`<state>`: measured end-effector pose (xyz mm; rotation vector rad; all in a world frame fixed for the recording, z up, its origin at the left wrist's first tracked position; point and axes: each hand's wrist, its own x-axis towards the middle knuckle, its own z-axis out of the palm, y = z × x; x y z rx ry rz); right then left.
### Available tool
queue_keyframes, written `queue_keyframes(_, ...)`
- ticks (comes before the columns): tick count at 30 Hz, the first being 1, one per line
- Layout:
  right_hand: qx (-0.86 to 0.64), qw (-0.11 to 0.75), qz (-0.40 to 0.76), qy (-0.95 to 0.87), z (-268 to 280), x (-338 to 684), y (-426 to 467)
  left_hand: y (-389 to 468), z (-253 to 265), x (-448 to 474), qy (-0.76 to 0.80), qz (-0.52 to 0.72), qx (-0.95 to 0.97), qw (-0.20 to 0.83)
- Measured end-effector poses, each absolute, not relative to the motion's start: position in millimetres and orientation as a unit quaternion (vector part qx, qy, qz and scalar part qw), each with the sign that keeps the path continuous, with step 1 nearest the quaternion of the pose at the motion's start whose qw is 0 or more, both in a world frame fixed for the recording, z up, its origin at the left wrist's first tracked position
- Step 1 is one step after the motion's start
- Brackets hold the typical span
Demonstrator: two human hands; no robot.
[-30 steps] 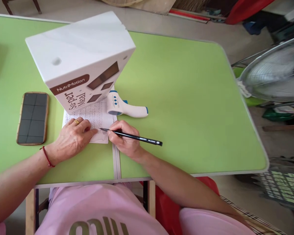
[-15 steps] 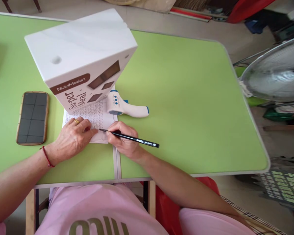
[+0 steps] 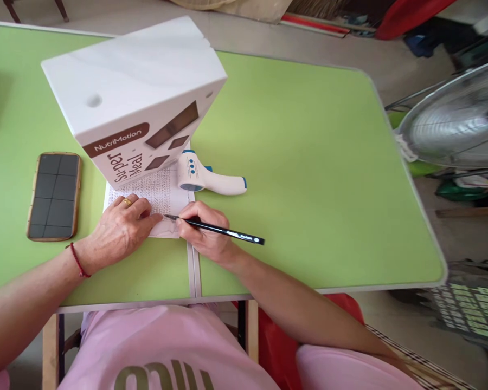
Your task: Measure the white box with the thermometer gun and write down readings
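My right hand (image 3: 206, 232) is closed around a black pen (image 3: 223, 231). The pen's tip touches a sheet of paper (image 3: 160, 189) covered in small rows of handwriting. My left hand (image 3: 124, 227), with a ring on one finger and a red cord at the wrist, lies on the paper's lower left part, its fingers slightly bent and holding nothing. The left thumb reaches close to the pen tip. A white and blue infrared thermometer (image 3: 211, 181) rests partly over the paper's right edge. The far part of the sheet is hidden by a tall white box (image 3: 134, 81) marked NutriMotion.
A phone (image 3: 53, 196) in a brown-edged case lies to the left on the green table (image 3: 309, 162). A metal seam crosses the tabletop under my right hand. Past the right edge stands a fan (image 3: 459, 119). Below the table's near edge is something red (image 3: 278, 346).
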<state>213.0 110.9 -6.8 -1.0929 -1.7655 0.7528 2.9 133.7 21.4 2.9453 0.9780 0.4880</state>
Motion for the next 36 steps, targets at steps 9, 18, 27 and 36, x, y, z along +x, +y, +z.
queue_keyframes(9, -0.452, 0.455, 0.295, -0.708, -5.6, 212.6, 111.0, 134.9, 23.2, 1.6, 0.307, 0.134, 0.942, 0.006)
queue_keyframes(18, -0.452, 0.451, 0.295, -0.711, -4.1, 211.7, 111.1, 134.3, 23.4, 2.4, 0.312, 0.131, 0.941, 0.006)
queue_keyframes(27, -0.449, 0.458, 0.290, -0.710, -4.7, 211.2, 111.8, 134.9, 26.3, 2.3, 0.312, 0.135, 0.940, 0.003)
queue_keyframes(36, -0.454, 0.460, 0.297, -0.703, -4.7, 211.5, 111.1, 135.2, 25.2, 1.9, 0.309, 0.124, 0.943, 0.000)
